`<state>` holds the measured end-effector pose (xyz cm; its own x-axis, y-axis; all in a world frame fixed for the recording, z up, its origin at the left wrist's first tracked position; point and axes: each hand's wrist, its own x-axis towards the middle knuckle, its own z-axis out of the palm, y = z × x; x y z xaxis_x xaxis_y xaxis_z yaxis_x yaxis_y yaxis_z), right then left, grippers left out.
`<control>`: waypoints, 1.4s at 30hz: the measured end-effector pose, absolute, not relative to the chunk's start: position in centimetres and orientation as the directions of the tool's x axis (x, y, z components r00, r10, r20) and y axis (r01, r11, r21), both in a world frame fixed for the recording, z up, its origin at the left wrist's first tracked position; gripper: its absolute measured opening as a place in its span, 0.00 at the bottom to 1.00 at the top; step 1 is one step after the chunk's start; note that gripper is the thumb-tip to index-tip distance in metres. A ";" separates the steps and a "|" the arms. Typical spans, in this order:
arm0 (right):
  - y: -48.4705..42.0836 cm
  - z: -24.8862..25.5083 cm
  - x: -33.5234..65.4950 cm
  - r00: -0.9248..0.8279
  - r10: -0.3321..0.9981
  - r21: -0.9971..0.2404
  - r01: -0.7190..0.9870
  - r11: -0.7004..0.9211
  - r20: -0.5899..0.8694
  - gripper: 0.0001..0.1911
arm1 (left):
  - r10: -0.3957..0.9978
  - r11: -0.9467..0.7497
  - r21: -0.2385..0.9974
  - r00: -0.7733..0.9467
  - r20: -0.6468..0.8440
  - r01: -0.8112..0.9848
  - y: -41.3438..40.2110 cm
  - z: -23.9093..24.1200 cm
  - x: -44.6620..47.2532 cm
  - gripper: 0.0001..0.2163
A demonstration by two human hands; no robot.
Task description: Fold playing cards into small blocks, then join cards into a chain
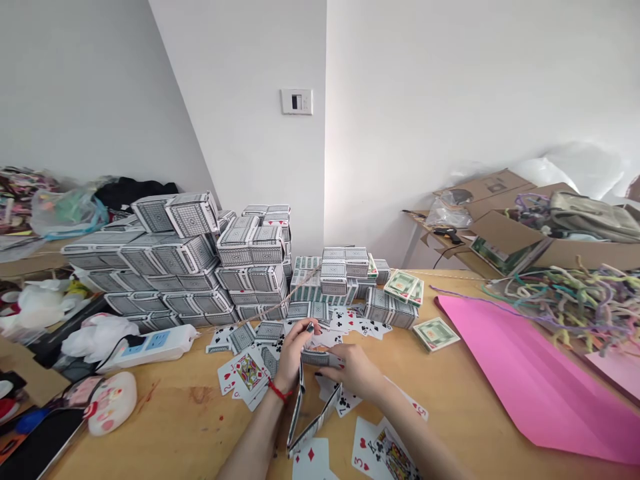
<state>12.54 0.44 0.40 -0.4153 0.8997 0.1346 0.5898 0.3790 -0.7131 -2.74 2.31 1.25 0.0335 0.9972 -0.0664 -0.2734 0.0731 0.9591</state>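
My left hand (294, 353), a red cord round its wrist, is closed on the far left corner of a frame of folded playing cards (314, 427). My right hand (356, 370) is closed on the same frame at its right side, thumb and fingers pinching the cards. The frame forms an open, uneven loop standing on edge, its near corner pointing toward me. Some of its far side is hidden by my fingers. Loose playing cards (251, 373) lie face up and face down around both hands; a three of hearts (361, 443) is near my right forearm.
Stacked blocks of folded cards (185, 263) rise at the back left, smaller stacks (345, 263) at the middle. Green card boxes (436, 333) and pink paper (520, 380) lie right, beside tangled fuzzy stems (575, 313). A power strip (155, 347) and white pouch (113, 403) are left.
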 end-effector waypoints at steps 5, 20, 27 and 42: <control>0.5 0.5 12.7 -0.421 0.882 -0.720 0.543 0.433 0.213 0.07 | 0.997 -0.012 0.980 0.070 0.026 -0.197 2.2 1.3 -2.7 0.08; -0.4 1.2 11.6 -0.415 0.895 -0.822 0.444 0.357 0.165 0.05 | 0.987 0.002 0.985 0.160 0.026 -0.173 1.7 1.9 -2.3 0.08; -0.2 1.0 11.8 -0.379 0.912 -0.837 0.440 0.327 0.157 0.01 | 0.985 -0.006 0.986 0.167 0.034 -0.167 1.8 1.3 -2.3 0.08; 3.0 -0.7 16.3 -0.122 0.992 -0.996 0.081 0.046 0.036 0.16 | 0.926 -0.348 0.922 0.220 0.309 0.171 1.5 2.0 -3.9 0.09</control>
<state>16.29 2.96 -0.73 -0.1217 0.9919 0.0361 0.0807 0.0461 -0.9957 -3.91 1.49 2.01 0.2196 0.9255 0.3085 0.1711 -0.3479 0.9218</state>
